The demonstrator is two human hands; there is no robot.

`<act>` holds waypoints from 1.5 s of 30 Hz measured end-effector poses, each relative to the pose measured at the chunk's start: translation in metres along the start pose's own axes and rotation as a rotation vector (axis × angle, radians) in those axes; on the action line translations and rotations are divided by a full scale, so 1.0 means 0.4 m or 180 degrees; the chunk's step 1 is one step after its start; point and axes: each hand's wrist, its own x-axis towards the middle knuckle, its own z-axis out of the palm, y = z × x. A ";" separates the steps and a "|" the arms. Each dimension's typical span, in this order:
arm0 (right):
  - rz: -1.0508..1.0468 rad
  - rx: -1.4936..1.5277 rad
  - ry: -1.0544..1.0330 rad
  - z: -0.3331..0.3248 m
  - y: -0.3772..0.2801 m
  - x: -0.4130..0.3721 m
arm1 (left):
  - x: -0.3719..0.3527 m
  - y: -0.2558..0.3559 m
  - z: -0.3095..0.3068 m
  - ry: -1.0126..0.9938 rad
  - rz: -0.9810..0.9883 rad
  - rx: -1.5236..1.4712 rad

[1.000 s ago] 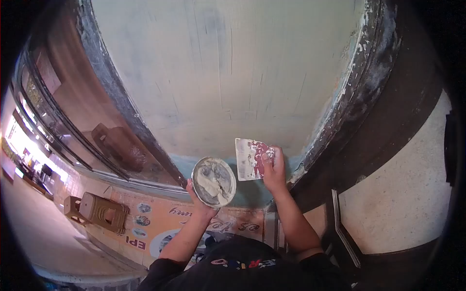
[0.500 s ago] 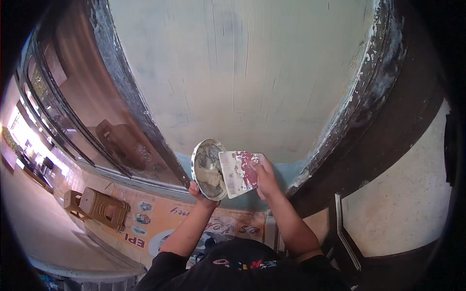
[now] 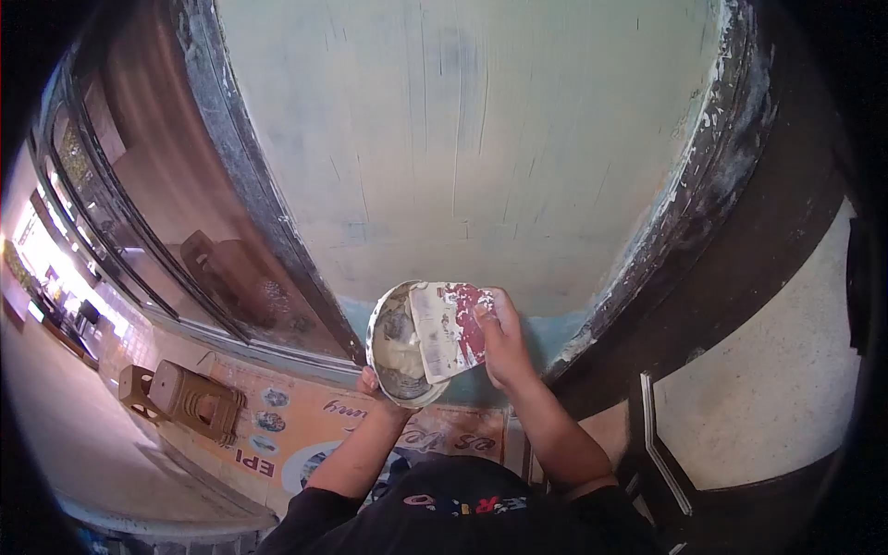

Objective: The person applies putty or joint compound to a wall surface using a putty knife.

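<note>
My left hand [image 3: 372,384] grips the rim of a round, shallow bowl [image 3: 377,314] from its lower left side. Grey-cream putty [image 3: 400,359] lies smeared and heaped inside it. My right hand [image 3: 504,344] is closed on the right side of a flat, red and white putty scraper [image 3: 453,333], thumb on its face. The scraper's left edge overlaps the bowl's opening and hides part of the putty. Behind both hands stands a flat panel [image 3: 444,166] coated in pale putty, with thin vertical streaks.
Dark, paint-flecked frame edges [image 3: 254,157] border the panel on both sides. At the left are glazed panes and stacked brown plastic stools [image 3: 194,398]. A printed orange banner [image 3: 305,407] lies on the floor. A dark-framed pale surface [image 3: 768,370] is at the right.
The bowl has come down slightly and its opening has turned more toward me. The scraper has moved left, further over the bowl.
</note>
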 end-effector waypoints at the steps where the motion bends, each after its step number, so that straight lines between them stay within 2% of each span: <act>1: -0.0006 -0.0005 -0.0012 -0.004 -0.011 0.006 | 0.003 0.007 0.000 0.0033 -0.0016 0.0002; 2: -0.0241 -0.0587 -0.0078 -0.006 -0.030 0.008 | 0.010 0.016 -0.021 -0.0328 -0.0086 -0.0146; 4: -0.0640 -0.1436 -0.0144 0.003 -0.088 0.012 | 0.011 0.038 -0.032 -0.0163 -0.0259 -0.0241; 5: -0.0630 -0.1443 -0.0162 0.009 -0.111 0.013 | 0.014 0.048 -0.022 -0.0001 -0.0450 -0.0333; 7: -0.0742 -0.1830 -0.0380 0.018 -0.144 0.019 | 0.009 0.052 0.007 -0.0106 -0.0362 -0.0223; 9: -0.0780 -0.1924 -0.0440 0.030 -0.160 0.029 | 0.001 0.062 0.010 0.0295 -0.0437 -0.0365; 11: -0.0672 -0.2242 -0.0700 0.049 -0.186 0.032 | 0.006 0.069 0.020 0.0226 -0.0427 -0.0201; 13: -0.0497 -0.2334 -0.0823 0.073 -0.201 0.041 | 0.004 0.076 0.016 0.0712 -0.0534 0.0031; 14: -0.0524 -0.2437 -0.0982 0.079 -0.186 0.052 | 0.005 0.085 0.003 0.0498 -0.0737 -0.0467; 16: -0.0566 -0.2540 -0.1144 0.093 -0.177 0.063 | 0.011 0.093 -0.015 0.0679 -0.0809 -0.0323; 17: -0.0684 -0.2657 -0.1420 0.099 -0.180 0.068 | 0.014 0.100 -0.020 0.0852 -0.0884 -0.0172; 18: -0.0806 -0.2772 -0.1695 0.106 -0.183 0.074 | 0.018 0.109 -0.023 0.0755 -0.0913 -0.0227; 21: -0.0907 -0.2831 -0.1367 0.123 -0.194 0.102 | 0.020 0.143 -0.029 0.0685 -0.0858 -0.0295; 25: -0.1053 -0.2748 -0.1626 0.197 -0.159 0.106 | 0.030 0.203 -0.022 0.0765 -0.0810 -0.0241; 26: -0.0871 -0.3251 -0.1799 0.212 -0.162 0.101 | 0.030 0.217 -0.038 0.0730 -0.0784 -0.0179; 29: -0.1217 -0.2912 -0.1626 0.242 -0.150 0.140 | 0.027 0.253 -0.030 0.0787 -0.0762 -0.0392; 30: -0.0844 -0.2849 -0.1389 0.256 -0.160 0.149 | 0.022 0.264 -0.027 0.0767 -0.0749 -0.0374; 31: -0.0833 -0.2849 -0.1406 0.269 -0.149 0.149 | 0.018 0.273 -0.034 0.0780 -0.0738 -0.0382; 34: -0.0832 -0.2823 -0.2236 0.316 -0.129 0.149 | 0.016 0.304 -0.065 0.0544 -0.0784 -0.0363; 35: -0.0833 -0.2827 -0.2237 0.321 -0.127 0.156 | 0.014 0.311 -0.065 0.0541 -0.0783 -0.0366; 37: -0.0980 -0.2704 -0.1791 0.329 -0.123 0.183 | 0.004 0.326 -0.054 0.0768 -0.0614 -0.0473; 38: -0.0570 -0.2686 -0.1604 0.345 -0.147 0.186 | 0.002 0.332 -0.059 0.0703 -0.0574 -0.0338; 39: -0.0569 -0.2688 -0.1624 0.355 -0.129 0.185 | -0.001 0.341 -0.066 0.0710 -0.0557 -0.0342; 41: -0.1024 -0.2786 -0.2088 0.381 -0.094 0.179 | -0.003 0.356 -0.088 0.0639 -0.0598 -0.0276; 42: -0.0937 -0.2963 -0.2363 0.390 -0.095 0.176 | -0.009 0.366 -0.107 0.0573 -0.0644 -0.0331; 43: -0.0943 -0.2963 -0.2360 0.396 -0.094 0.184 | -0.008 0.373 -0.101 0.0568 -0.0644 -0.0328; 45: -0.1234 -0.2702 -0.1952 0.402 -0.094 0.209 | -0.013 0.386 -0.081 0.0623 -0.0429 -0.0335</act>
